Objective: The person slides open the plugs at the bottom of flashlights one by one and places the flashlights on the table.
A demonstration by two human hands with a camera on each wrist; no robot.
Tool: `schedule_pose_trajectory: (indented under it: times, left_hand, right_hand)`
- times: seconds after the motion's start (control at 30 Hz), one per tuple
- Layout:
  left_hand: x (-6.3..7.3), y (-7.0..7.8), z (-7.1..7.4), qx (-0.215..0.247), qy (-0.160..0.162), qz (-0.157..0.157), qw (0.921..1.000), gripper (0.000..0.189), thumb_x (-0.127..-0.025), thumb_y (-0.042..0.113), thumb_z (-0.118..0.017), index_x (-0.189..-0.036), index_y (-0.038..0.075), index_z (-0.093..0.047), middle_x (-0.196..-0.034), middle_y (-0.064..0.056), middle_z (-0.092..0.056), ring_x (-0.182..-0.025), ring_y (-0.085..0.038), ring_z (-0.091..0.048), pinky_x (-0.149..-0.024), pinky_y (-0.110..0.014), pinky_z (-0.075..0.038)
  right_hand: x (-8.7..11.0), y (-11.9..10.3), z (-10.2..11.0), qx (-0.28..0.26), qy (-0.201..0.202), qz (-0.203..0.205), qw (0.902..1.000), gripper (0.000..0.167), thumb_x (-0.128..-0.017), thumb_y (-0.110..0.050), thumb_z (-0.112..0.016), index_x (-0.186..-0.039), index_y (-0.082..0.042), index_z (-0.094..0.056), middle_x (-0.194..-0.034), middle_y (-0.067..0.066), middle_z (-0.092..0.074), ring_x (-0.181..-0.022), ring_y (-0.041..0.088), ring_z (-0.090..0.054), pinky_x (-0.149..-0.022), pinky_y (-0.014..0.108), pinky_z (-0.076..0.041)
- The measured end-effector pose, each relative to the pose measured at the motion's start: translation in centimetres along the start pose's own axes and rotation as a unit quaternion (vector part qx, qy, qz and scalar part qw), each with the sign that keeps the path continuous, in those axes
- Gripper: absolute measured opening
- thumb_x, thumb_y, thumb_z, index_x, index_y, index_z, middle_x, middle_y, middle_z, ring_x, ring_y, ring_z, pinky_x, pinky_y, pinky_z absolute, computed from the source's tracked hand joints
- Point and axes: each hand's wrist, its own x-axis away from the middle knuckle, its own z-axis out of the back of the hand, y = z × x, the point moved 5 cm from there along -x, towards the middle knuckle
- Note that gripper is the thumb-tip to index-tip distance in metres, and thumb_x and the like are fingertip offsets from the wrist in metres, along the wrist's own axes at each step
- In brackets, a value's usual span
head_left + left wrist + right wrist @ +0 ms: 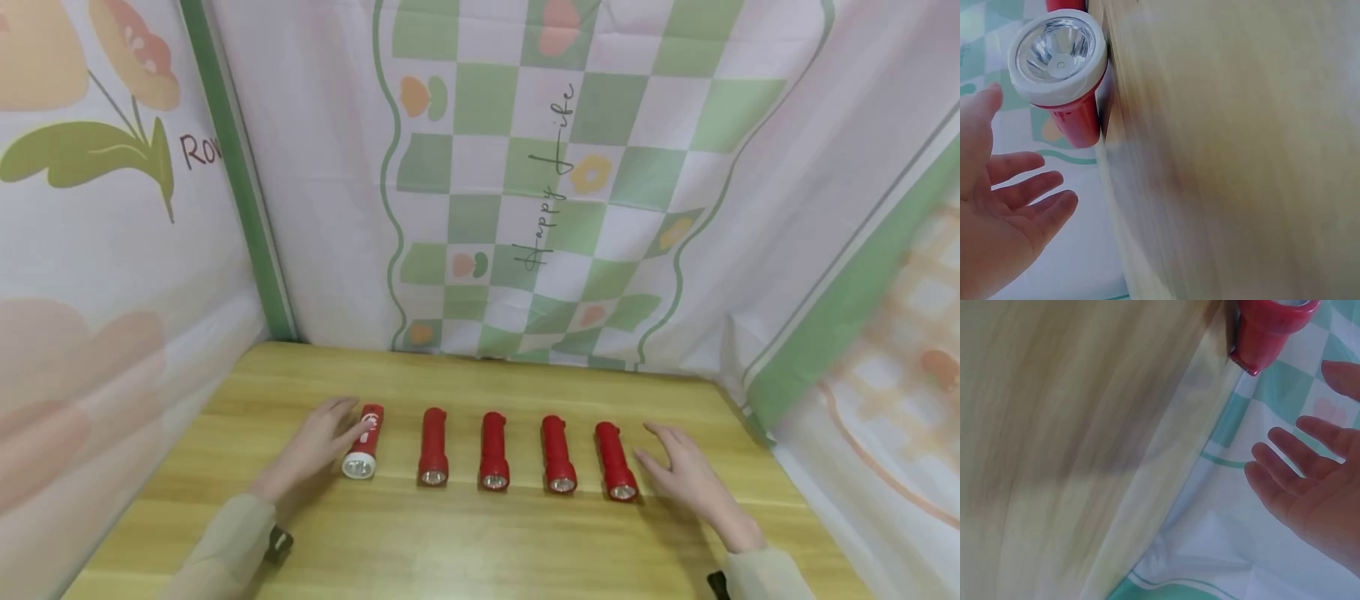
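Note:
Several red flashlights lie in a row on a wooden table, lenses toward the person. The leftmost flashlight point(360, 463) has a white lens ring and a white print on its body. My left hand point(318, 442) is beside it with relaxed fingers, the thumb overlapping its body in the head view. In the left wrist view the same flashlight point(1060, 62) stands apart from the fingers point(1029, 187). My right hand point(686, 475) hovers by the rightmost all-red flashlight point(615, 458), fingers spread and holding nothing. That flashlight point(1266, 331) shows at the top of the right wrist view.
Between the hands lie three more red flashlights: one left point(433, 446), one central point(494, 450) and one right point(558, 454). The wooden table point(450, 550) ends at the back against a green-and-white checked curtain point(525, 208). Printed cloth hangs on both sides too.

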Motion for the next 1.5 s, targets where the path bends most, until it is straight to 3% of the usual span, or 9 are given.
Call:
schedule_pose_trajectory:
  times: [0.23, 0.77, 1.1, 1.5]
  left_hand:
    - [-0.3, 0.3, -0.2, 0.010, -0.008, 0.005, 0.9999, 0.058, -0.097, 0.032, -0.063, -0.137, -0.008, -0.051, -0.138, -0.030, -0.054, -0.129, -0.047, -0.051, -0.111, -0.062, -0.039]
    - [-0.2, 0.9, -1.1, 0.012, 0.007, -0.029, 0.9995, 0.049, -0.095, 0.023, -0.066, -0.130, -0.010, -0.057, -0.127, -0.030, -0.062, -0.120, -0.045, -0.058, -0.106, -0.060, -0.045]
    - [-0.2, 0.8, -1.4, 0.008, -0.001, -0.021, 0.9997, 0.049, -0.094, 0.024, -0.067, -0.129, -0.009, -0.058, -0.125, -0.028, -0.063, -0.118, -0.042, -0.060, -0.104, -0.057, -0.048]
    - [-0.1, 1.1, -1.5, 0.015, -0.005, -0.008, 0.9998, 0.050, -0.093, 0.021, -0.067, -0.130, -0.011, -0.056, -0.126, -0.031, -0.062, -0.116, -0.044, -0.060, -0.102, -0.058, -0.049]
  right_hand:
    - [-0.6, -0.9, 0.1, -0.025, 0.000, 0.008, 0.9997, 0.049, -0.093, -0.016, -0.067, -0.131, 0.011, -0.053, -0.124, 0.033, -0.060, -0.106, 0.045, -0.062, -0.086, 0.058, -0.055]
    - [-1.0, -2.0, -0.1, -0.080, -0.028, -0.004, 0.9964, 0.050, -0.097, -0.020, -0.064, -0.134, 0.011, -0.051, -0.128, 0.034, -0.058, -0.109, 0.047, -0.061, -0.086, 0.055, -0.057]
    - [-1.8, -3.0, -0.5, -0.109, -0.031, -0.004, 0.9935, 0.047, -0.095, -0.015, -0.065, -0.131, 0.012, -0.053, -0.126, 0.032, -0.060, -0.108, 0.045, -0.063, -0.082, 0.048, -0.060]
    - [-2.6, -4.4, -1.1, -0.127, -0.063, -0.007, 0.9898, 0.047, -0.097, -0.017, -0.063, -0.133, 0.011, -0.051, -0.127, 0.032, -0.060, -0.111, 0.045, -0.062, -0.084, 0.044, -0.060]
